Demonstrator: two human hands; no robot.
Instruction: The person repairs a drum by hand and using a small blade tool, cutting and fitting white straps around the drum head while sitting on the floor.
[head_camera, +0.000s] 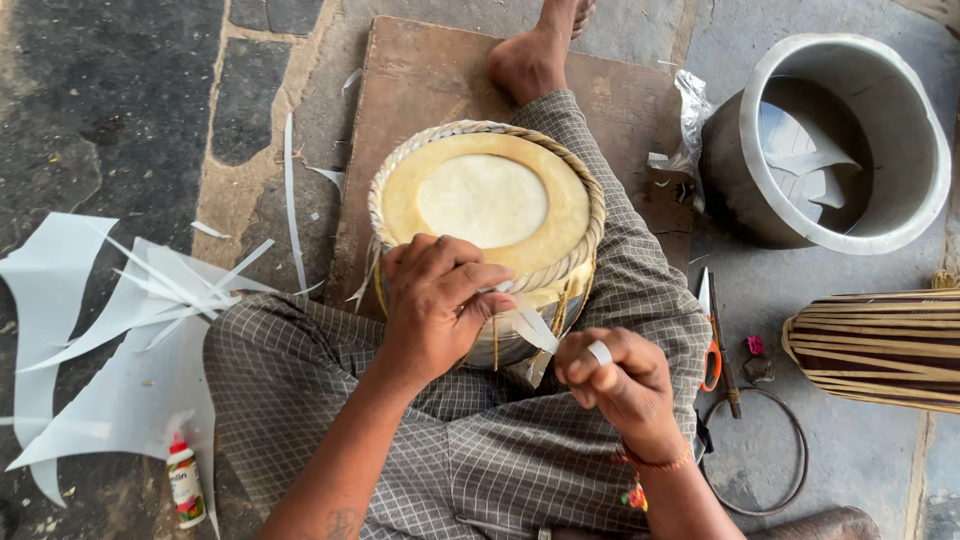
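L hand (437, 300) presses the drum (487, 235) rim, steadying it in the lap. R hand (615, 380) pinches the white strip (533, 330) — pulled taut, prob. for tension.

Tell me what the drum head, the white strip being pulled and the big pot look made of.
Drum head: likely stretched hide, matte cream with a yellower outer ring. White strip: thin, flexible sheet, plastic or hide; unclear. Pot: metal, probably aluminium, dull grey with thick rolled rim.

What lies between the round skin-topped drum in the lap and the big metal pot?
In the head view, a checked-cloth knee and a crumpled clear plastic scrap lie between the drum and the metal pot.
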